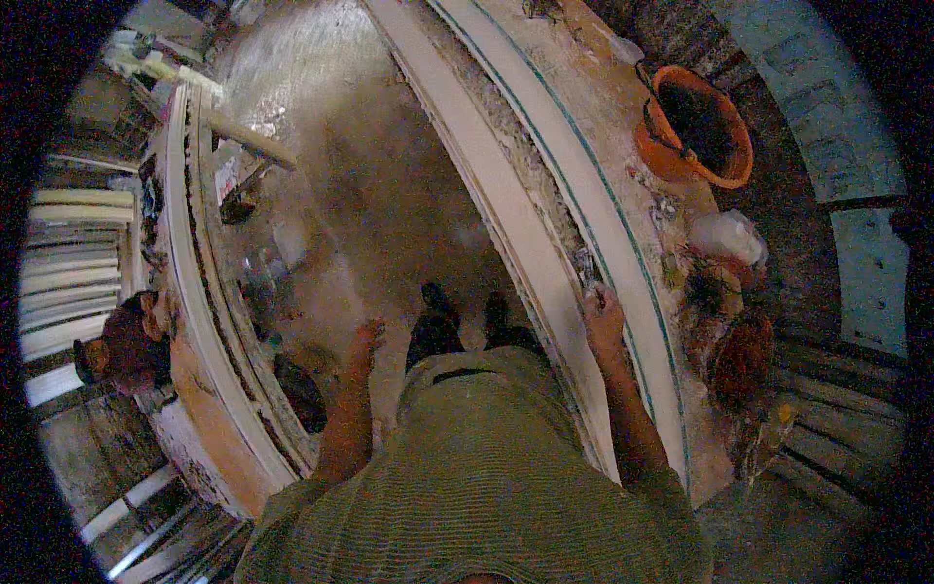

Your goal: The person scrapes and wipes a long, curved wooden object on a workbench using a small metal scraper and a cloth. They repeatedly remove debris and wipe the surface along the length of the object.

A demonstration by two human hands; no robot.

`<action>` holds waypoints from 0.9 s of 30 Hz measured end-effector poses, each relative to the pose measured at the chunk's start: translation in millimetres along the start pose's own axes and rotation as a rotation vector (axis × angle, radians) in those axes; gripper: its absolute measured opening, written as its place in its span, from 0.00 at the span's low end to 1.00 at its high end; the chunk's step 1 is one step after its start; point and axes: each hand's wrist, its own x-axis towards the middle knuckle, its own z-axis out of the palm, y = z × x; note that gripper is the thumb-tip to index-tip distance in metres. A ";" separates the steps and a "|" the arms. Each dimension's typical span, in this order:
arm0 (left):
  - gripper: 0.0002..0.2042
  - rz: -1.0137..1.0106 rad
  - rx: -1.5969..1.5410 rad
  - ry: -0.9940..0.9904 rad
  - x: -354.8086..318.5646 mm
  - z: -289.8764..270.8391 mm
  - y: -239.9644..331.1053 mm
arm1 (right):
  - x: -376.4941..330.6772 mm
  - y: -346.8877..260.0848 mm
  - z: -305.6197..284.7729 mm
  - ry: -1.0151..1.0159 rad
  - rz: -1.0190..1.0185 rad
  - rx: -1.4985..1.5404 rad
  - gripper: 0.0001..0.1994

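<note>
My right hand (602,310) is closed at the groove between two long pale strips on the bench to my right. A small greyish thing (584,271) shows just beyond its fingers, too blurred to name. The inner pale strip (506,209) is broad and has a stepped edge; the outer strip (623,224) carries thin green lines along its sides. Rough, crumbly material (545,161) fills the groove between them. My left hand (367,338) hangs over the floor, apart from any object. Its fingers are too dim and blurred to read.
An orange bucket (649,146) and a whitish plastic bag (728,238) stand beyond the right bench strips. On the left, another long moulding-like strip (185,224) lies on a bench, with a person in dark red (136,346) behind it. The dusty floor (379,195) lies between.
</note>
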 end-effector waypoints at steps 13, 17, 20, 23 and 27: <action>0.22 -0.006 -0.004 -0.218 232.4 -58.0 163.9 | 40.4 -153.0 16.9 0.069 0.009 -0.502 0.19; 0.22 0.040 0.012 -0.201 271.4 -87.2 255.7 | 97.1 -195.0 63.1 0.198 -0.084 -0.260 0.19; 0.22 0.095 -0.001 -0.203 283.2 -100.1 310.1 | 136.0 -231.1 94.2 0.265 -0.290 -0.261 0.19; 0.23 0.100 -0.026 -0.224 293.2 -115.6 341.2 | 167.1 -267.6 116.0 0.204 -0.288 -0.323 0.18; 0.25 0.081 -0.100 -0.228 323.1 -137.4 350.3 | 224.5 -315.8 152.1 0.215 -0.355 -0.347 0.18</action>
